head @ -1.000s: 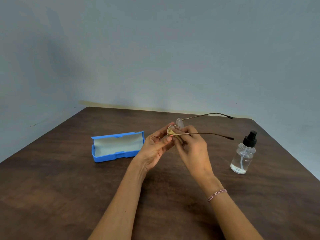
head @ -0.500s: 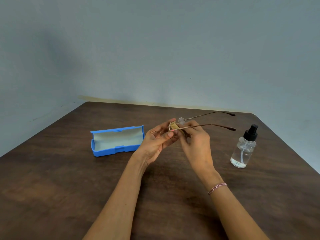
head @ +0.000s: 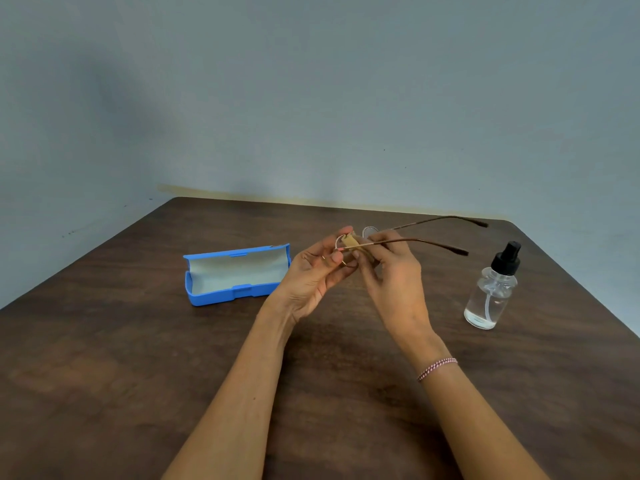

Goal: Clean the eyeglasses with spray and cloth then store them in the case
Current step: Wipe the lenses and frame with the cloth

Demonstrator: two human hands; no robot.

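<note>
Thin-framed eyeglasses (head: 415,240) are held above the middle of the table, both brown temples pointing right. My left hand (head: 318,271) pinches the rim of the near lens. My right hand (head: 391,275) pinches a small tan cloth (head: 350,242) against that lens. The far lens shows just behind my fingers. A blue case (head: 235,274) lies open on the table to the left, its pale lining up. A clear spray bottle (head: 491,292) with a black pump top stands upright to the right.
The dark wooden table (head: 138,375) runs back to a grey-blue wall. Its right edge passes close behind the spray bottle. Bare wood lies in front of the case and under my forearms.
Both hands and the glasses sit slightly higher and farther back than a second ago. The cloth has shifted on the near lens between my fingers. Case and bottle have not moved.
</note>
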